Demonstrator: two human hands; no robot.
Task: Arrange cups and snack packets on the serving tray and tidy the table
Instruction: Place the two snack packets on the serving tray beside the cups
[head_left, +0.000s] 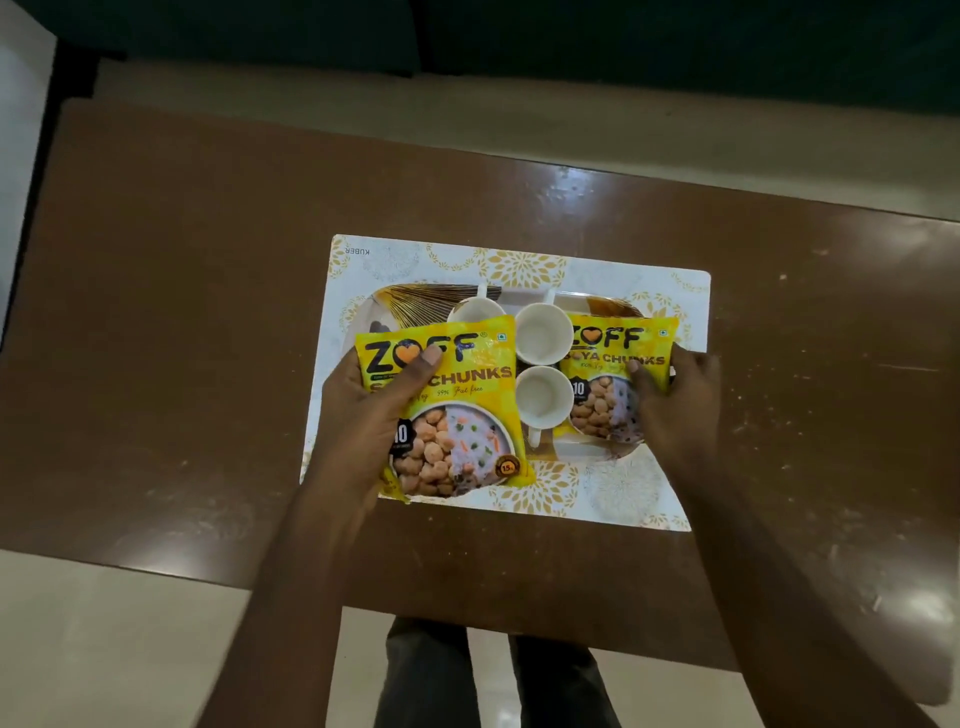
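Two yellow ZOFF soya-chunk packets and three white cups (543, 332) are at the tray (410, 299) on the brown table (156, 312). The left grip (363, 415) clasps the left packet (457, 410) at the tray's 9 o'clock (thumb across the logo). The right grip (675, 405) pinches the right packet (618, 364) at 3 o'clock, and the cups cluster between them.

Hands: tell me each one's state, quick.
Left hand: holding the left snack packet.
Right hand: holding the right snack packet.

Three cups (543, 332), two snack packets (457, 415), one tray (415, 300), one placemat (519, 260), one table (208, 312).
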